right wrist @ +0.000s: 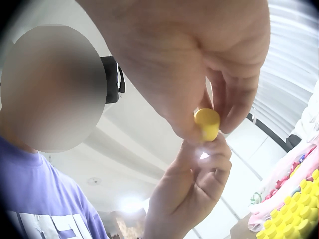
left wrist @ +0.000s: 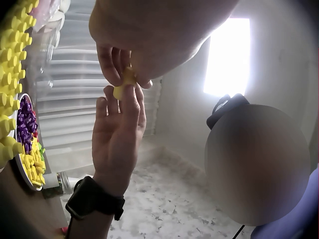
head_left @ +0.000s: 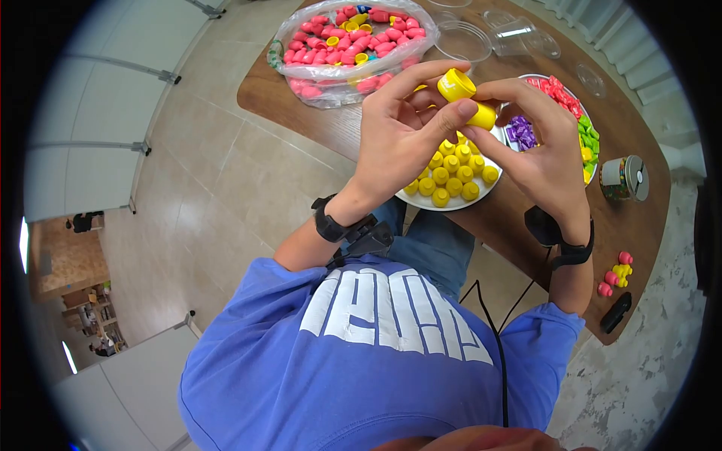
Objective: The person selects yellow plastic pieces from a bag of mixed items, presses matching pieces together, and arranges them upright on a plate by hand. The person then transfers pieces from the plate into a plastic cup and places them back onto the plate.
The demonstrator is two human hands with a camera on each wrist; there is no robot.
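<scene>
Both hands meet over the table's near edge, fingertips close together. In the head view my left hand (head_left: 391, 139) holds a yellow open-ended cup-like piece (head_left: 456, 85) between thumb and fingers, its hollow mouth facing up. Just below it, a second yellow piece (head_left: 483, 116) is pinched by the thumb and fingers of my right hand (head_left: 545, 150). The right wrist view shows a rounded yellow piece (right wrist: 207, 119) between the fingers. Under the hands stand several yellow bottle-shaped pieces (head_left: 455, 186) on a white plate (head_left: 451, 208).
A clear plastic bag (head_left: 342, 74) full of pink and some yellow pieces lies at the back left. To the right are a round tray (head_left: 534, 76) of coloured wrapped pieces, a lidded jar (head_left: 618, 180), small pink and yellow pieces (head_left: 621, 272) and a black object (head_left: 616, 313). Clear lids (head_left: 462, 41) lie behind.
</scene>
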